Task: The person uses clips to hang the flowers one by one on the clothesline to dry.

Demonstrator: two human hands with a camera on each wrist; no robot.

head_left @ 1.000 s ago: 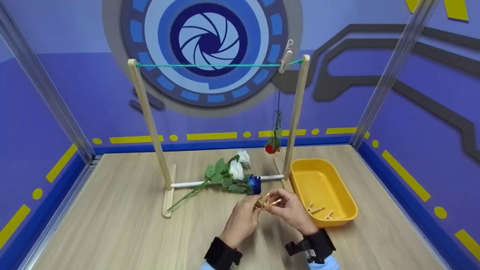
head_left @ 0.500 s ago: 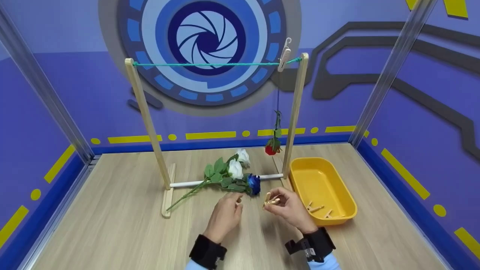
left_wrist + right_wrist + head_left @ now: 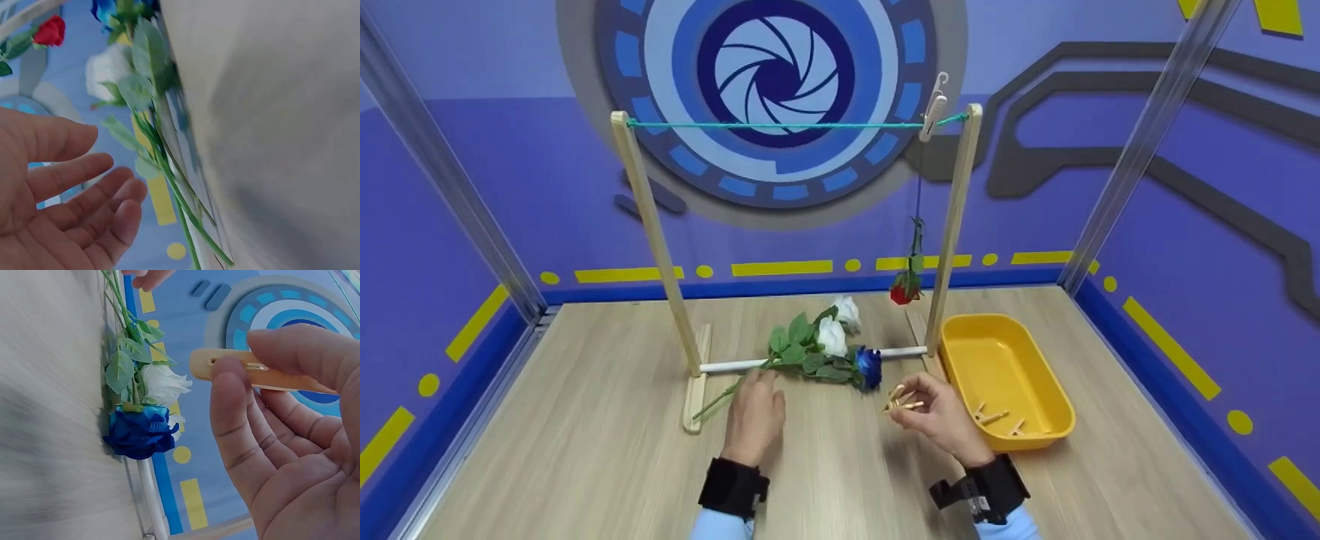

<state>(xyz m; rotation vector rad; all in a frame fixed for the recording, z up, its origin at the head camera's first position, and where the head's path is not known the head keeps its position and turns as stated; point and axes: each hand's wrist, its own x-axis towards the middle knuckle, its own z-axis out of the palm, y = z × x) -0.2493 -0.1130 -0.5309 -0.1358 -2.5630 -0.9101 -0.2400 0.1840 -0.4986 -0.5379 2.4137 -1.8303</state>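
Observation:
My right hand (image 3: 936,420) pinches a pale wooden-looking clothespin (image 3: 264,377) between thumb and forefinger, above the table. My left hand (image 3: 755,416) is just over the green stems (image 3: 185,205) of a bunch of roses; in the left wrist view its fingers are loosely bent and hold nothing. The bunch has white roses (image 3: 832,337) and a blue rose (image 3: 868,367). It lies across the white bar (image 3: 733,367) of a wooden frame. On the frame's green cord (image 3: 780,126), a pale clothespin (image 3: 933,118) with a hook holds a red rose (image 3: 905,291), head down.
A yellow basin (image 3: 1005,367) stands to the right of the frame, with several clothespins (image 3: 994,418) at its near end. Two wooden posts (image 3: 654,225) rise at the frame's ends, and their feet (image 3: 695,405) rest on the table (image 3: 607,457). Patterned panels enclose the table.
My left hand has let go of the clothespin and moved left to the rose stems. My right hand stays near the basin, still pinching the clothespin.

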